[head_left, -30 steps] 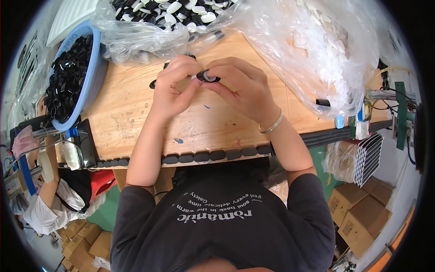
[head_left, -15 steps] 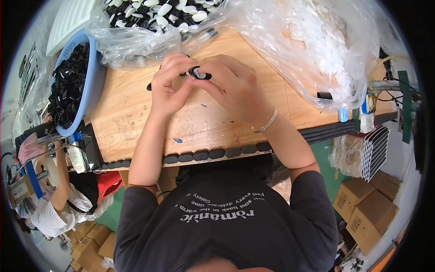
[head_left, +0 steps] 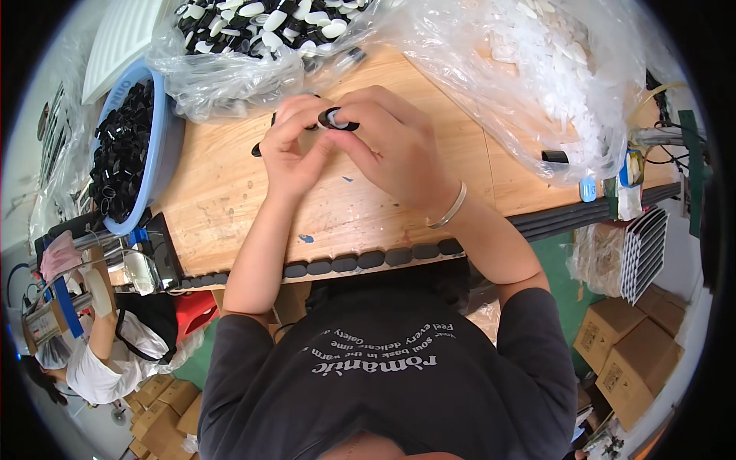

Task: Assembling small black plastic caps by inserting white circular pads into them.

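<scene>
Above the wooden worktable point(head_left: 230, 207), my two hands meet with their fingertips close together. My right hand point(head_left: 399, 149) pinches a small black oval plastic sleeve point(head_left: 334, 119), with something pale showing inside its opening. My left hand point(head_left: 295, 149) is curled beside it, and dark bits show between and behind its fingers. One small black piece point(head_left: 257, 150) sticks out at the left side of that hand; whether the hand grips it or it lies on the table, I cannot tell. The left fingertips are partly hidden.
A blue basin point(head_left: 170, 146) of black pieces stands at the left. Clear plastic bags hold black-and-white pieces point(head_left: 272, 27) at the back and white pieces point(head_left: 552, 77) at the right. A black sleeve point(head_left: 554, 156) lies near the right bag. Dark padding point(head_left: 345, 264) lines the front edge.
The whole view has shifted slightly. Both hands stay together, and the black sleeve remains pinched in my right hand, its opening turned a little.
</scene>
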`<state>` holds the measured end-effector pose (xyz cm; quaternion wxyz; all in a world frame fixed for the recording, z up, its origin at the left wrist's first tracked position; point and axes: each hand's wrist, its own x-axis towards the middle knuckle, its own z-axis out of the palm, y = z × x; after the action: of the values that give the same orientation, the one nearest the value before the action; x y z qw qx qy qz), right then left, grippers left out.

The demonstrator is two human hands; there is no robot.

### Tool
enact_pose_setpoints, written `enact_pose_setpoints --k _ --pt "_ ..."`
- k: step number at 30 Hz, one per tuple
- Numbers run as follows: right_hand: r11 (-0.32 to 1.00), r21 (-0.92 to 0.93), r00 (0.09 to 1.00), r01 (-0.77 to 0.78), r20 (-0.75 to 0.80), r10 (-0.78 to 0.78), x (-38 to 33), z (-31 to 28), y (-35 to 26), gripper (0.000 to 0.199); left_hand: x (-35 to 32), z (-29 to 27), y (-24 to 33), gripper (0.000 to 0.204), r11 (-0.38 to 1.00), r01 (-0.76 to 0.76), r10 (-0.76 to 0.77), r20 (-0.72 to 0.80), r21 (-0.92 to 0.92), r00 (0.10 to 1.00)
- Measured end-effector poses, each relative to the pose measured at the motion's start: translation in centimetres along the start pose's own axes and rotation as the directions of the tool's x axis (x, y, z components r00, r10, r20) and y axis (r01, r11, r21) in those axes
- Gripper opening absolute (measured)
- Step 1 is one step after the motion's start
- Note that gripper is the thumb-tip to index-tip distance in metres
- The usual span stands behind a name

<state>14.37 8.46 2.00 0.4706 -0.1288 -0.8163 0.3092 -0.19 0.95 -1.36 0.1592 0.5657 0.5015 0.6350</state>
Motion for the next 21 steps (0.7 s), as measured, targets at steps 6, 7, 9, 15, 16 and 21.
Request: enact_pose_setpoints --k 6,7,9,15,16,21 --pt "0.997 0.079 1.000 -0.014 0.000 0.014 -0.1 0.3 0.0 0.017 -0.1 -0.2 0.5 0.026 0.932 -0.166 0.195 -0.060 0.322 0.979" --pt "0.996 0.091 1.000 -0.019 -0.007 0.020 -0.1 0.4 0.0 0.016 -0.1 -0.3 0.4 0.026 0.907 -0.209 0.240 -0.040 0.365 0.970" --pt "0.994 0.104 1.000 -0.025 -0.011 0.026 -0.2 0.7 0.0 0.015 0.1 -0.5 0.4 0.024 0.902 -0.234 0.259 -0.020 0.362 0.966" --pt "0.972 0.219 0.997 -0.080 0.038 0.073 0.0 0.3 -0.1 0.015 0.2 -1.2 0.0 0.014 0.951 -0.196 0.200 0.006 0.238 0.980" --pt "0.964 0.250 0.995 -0.093 0.045 0.084 0.1 0.2 0.0 0.015 0.2 -1.2 0.0 0.012 0.959 -0.193 0.195 0.013 0.209 0.981" --pt "0.955 0.278 0.994 -0.106 0.052 0.095 0.2 0.0 0.0 0.016 -0.1 -1.1 -0.6 0.012 0.982 -0.149 0.149 0.009 0.120 0.989"
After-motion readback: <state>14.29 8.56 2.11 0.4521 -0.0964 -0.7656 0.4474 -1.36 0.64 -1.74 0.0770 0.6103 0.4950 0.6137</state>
